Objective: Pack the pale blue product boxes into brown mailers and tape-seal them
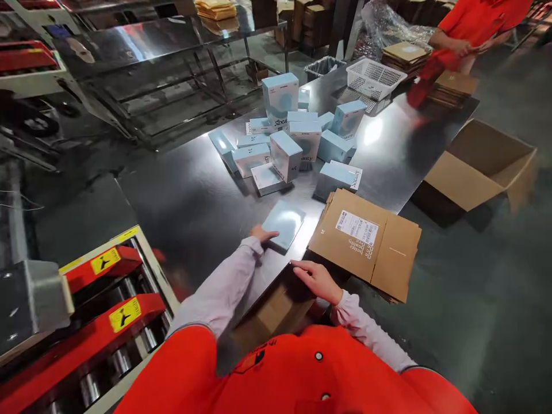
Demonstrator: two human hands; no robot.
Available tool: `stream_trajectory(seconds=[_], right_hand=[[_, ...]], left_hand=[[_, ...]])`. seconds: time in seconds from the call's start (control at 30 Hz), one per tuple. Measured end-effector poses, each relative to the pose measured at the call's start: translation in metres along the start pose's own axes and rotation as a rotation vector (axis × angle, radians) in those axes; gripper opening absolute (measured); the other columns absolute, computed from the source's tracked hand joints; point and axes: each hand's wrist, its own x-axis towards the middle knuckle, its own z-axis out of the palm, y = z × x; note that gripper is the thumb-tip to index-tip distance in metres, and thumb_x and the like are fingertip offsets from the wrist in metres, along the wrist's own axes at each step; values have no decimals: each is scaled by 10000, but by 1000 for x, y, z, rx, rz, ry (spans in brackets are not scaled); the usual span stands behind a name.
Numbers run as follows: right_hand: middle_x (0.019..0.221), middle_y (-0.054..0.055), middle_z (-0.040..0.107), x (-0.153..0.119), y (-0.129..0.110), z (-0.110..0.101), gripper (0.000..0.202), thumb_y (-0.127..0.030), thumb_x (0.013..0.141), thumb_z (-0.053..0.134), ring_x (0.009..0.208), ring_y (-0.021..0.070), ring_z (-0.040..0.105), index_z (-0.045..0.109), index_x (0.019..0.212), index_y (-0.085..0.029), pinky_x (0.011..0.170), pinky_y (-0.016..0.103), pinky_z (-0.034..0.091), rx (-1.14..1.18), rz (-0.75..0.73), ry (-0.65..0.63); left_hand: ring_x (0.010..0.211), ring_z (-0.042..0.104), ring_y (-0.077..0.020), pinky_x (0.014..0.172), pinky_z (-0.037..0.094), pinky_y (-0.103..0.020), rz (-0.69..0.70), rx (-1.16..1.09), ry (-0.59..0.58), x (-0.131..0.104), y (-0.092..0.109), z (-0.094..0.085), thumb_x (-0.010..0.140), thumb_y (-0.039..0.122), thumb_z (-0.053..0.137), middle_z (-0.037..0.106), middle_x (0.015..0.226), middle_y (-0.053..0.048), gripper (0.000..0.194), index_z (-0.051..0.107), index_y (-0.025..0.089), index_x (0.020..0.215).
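Blue box [285, 224] flat on the table [172, 184] — left hand [262, 234] at its near-left corner, grip unclear; right hand [318, 280] loosely open at the table's edge — cartons [394, 253] just beside.

Pale blue boxes [286, 157]: at least twelve clustered at mid-surface, overlapping too much for me to fix a total; one more set apart near the near edge. Flattened-carton stacks: I log three, one [366, 236] at the near edge, two [403, 53] [452, 86] toward the far right corner. White basket [375, 77]: one, by the far edge. Lined bin [323, 67]: one, beyond that edge. Open carton [478, 164]: one, past the right edge. Printed label [357, 227]: one, on the nearest stack. My operator's hands [317, 280]: two, near edge.
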Motion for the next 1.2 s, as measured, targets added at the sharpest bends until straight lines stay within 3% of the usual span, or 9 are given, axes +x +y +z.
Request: stream_trajectory(seconds=[0.13,0.23,0.37,0.47,0.7,0.9,0.97,1.13,1.2], right_hand=[[1146,47,750,8,10,16,367,-485,895,603,1130,234,677,760,1147,-270,1016,393,531,135,80,35],[1201,42,730,17,15,32,416,-529,879,604,1169,248,661,758,1144,-248,1066,412,490,221,113,-7],[1192,38,731,24,9,44,441,-573,831,645,1192,269,647,782,1050,-215,1096,440,455,314,160,-37],[1151,63,747,23,0,44,444,-549,833,643,1143,261,666,782,1032,-177,1060,415,475,327,196,-17],[965,85,767,0,-15,57,389,-459,905,555,931,231,690,787,975,-155,848,327,523,33,73,100],[843,29,706,8,-35,56,429,-505,752,766,743,147,604,727,941,-123,699,244,448,-382,-209,-715],[835,9,683,20,-39,52,500,-554,690,798,754,137,591,714,915,-117,693,228,434,-392,-199,-817],[1022,70,675,23,-20,59,659,-558,591,866,951,212,617,677,1093,-177,850,312,474,-403,23,-254],[1123,114,656,8,-3,64,766,-552,601,862,1008,237,624,618,1227,-186,870,348,492,-347,132,-164]], left_hand=[[948,703,-278,738,590,-397,-185,-210,189,-86,-86,-62,804,490,717,694,1068,-163,561,541,137,1203],[986,689,-223,798,596,-375,32,-521,447,-171,-129,-88,848,483,640,660,1183,-98,611,439,256,1378],[1201,573,-272,1044,487,-435,338,-479,662,-268,-139,-80,697,494,795,558,1341,-72,808,476,308,1416],[1220,528,-318,1075,428,-500,549,1,565,-307,-127,-53,755,440,770,543,1330,-97,527,657,293,1248],[916,589,-293,839,496,-432,242,358,445,-327,-144,-8,794,737,572,631,923,-114,581,675,176,906],[880,628,-270,745,463,-331,285,410,-76,-294,-113,12,765,664,643,662,883,-92,475,664,190,784],[836,652,-265,729,452,-331,157,458,-158,-280,-99,2,878,647,525,684,839,-104,503,682,187,749],[1244,519,-411,1016,376,-530,179,629,481,-264,-85,-19,896,642,527,607,1296,-263,675,629,91,1272],[1384,378,-443,1121,232,-625,240,605,574,-263,-91,-6,836,677,591,458,1471,-290,868,477,66,1443]])
